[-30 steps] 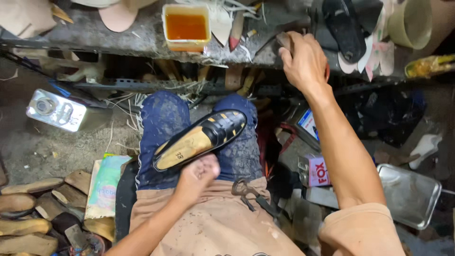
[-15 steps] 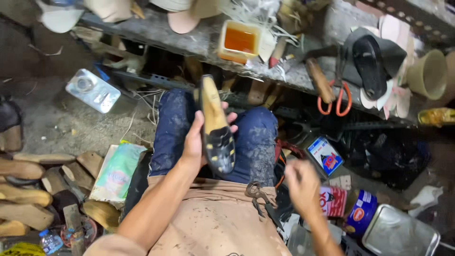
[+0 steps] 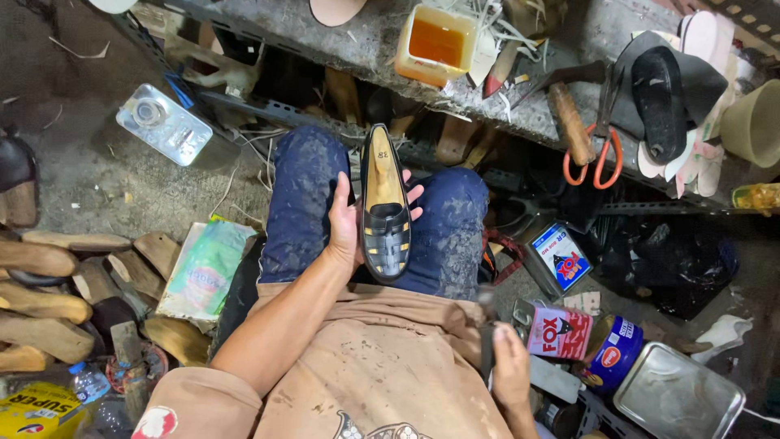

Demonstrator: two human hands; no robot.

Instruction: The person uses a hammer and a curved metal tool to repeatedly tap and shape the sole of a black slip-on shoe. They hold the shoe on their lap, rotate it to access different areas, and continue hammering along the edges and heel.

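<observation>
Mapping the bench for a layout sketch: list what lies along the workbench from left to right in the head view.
Tub of orange liquid → wooden-handled tool → orange-handled scissors → black shoe → pale cup.

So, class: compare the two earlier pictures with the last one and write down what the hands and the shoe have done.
The left hand took hold of the black shoe and turned it from lying across the lap to pointing at the bench. The right hand left the bench, dropped beside the right hip and now grips a dark tool. The orange-handled scissors and the glue tub stayed put.
</observation>
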